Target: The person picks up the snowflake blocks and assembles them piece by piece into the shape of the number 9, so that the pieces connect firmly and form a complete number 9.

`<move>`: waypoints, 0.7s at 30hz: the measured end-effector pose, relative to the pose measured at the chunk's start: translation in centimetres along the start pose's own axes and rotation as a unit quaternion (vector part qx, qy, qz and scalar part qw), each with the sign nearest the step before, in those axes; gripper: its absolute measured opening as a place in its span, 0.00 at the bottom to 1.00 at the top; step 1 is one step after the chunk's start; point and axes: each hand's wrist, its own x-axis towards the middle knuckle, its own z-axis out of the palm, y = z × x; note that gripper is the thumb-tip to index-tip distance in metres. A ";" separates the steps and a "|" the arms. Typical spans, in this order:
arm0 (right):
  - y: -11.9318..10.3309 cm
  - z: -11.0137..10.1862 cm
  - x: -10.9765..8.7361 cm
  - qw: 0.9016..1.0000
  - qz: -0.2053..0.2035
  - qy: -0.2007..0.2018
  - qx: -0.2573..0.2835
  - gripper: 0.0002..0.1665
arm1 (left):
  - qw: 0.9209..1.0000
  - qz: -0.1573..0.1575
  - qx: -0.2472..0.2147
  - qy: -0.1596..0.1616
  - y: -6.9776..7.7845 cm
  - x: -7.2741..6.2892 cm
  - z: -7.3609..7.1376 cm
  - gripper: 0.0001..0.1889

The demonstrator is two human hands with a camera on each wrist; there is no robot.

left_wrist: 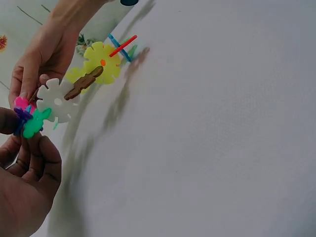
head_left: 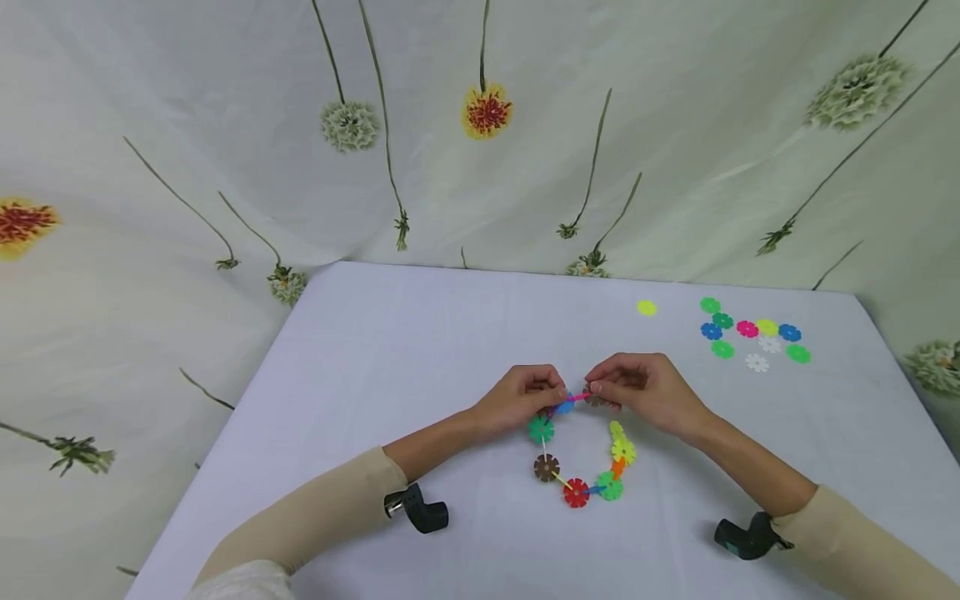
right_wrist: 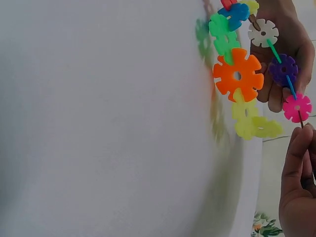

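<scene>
A chain of slotted snowflake discs hangs in a ring between both hands, with a red disc (head_left: 576,492) at its lower side in the head view. My left hand (head_left: 513,402) pinches the chain by a purple disc (right_wrist: 277,74). On the far side of that, a pink disc (right_wrist: 297,107) stands edge-on to the head camera. The thumb and fingertips of my right hand (head_left: 656,394) pinch a brown disc (head_left: 597,398) that meets the pink one. The chain's other end, a yellow disc (right_wrist: 266,127), hangs loose below the right hand. Fingers partly cover the purple and brown discs.
Loose discs lie at the table's back right, among them a green disc (head_left: 710,305), a blue disc (head_left: 789,332) and a white disc (head_left: 757,362). One yellow disc (head_left: 647,308) lies apart from them. Behind the white table (head_left: 420,333) hangs a flower-patterned cloth (head_left: 525,192).
</scene>
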 end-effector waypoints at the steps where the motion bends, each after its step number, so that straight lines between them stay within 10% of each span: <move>1: 0.0 0.0 0.0 1.000 -0.001 0.001 0.007 0.10 | 1.000 0.001 0.001 0.001 0.0 0.1 0.0 0.10; 12: 0.7 -0.3 -0.4 0.998 -0.006 -0.011 0.068 0.19 | 1.000 0.009 0.019 -0.006 0.5 1.5 0.6 0.08; 21: 1.3 -1.0 -3.9 0.991 0.012 0.005 -0.136 0.12 | 1.000 -0.005 0.009 0.019 0.0 1.2 0.0 0.05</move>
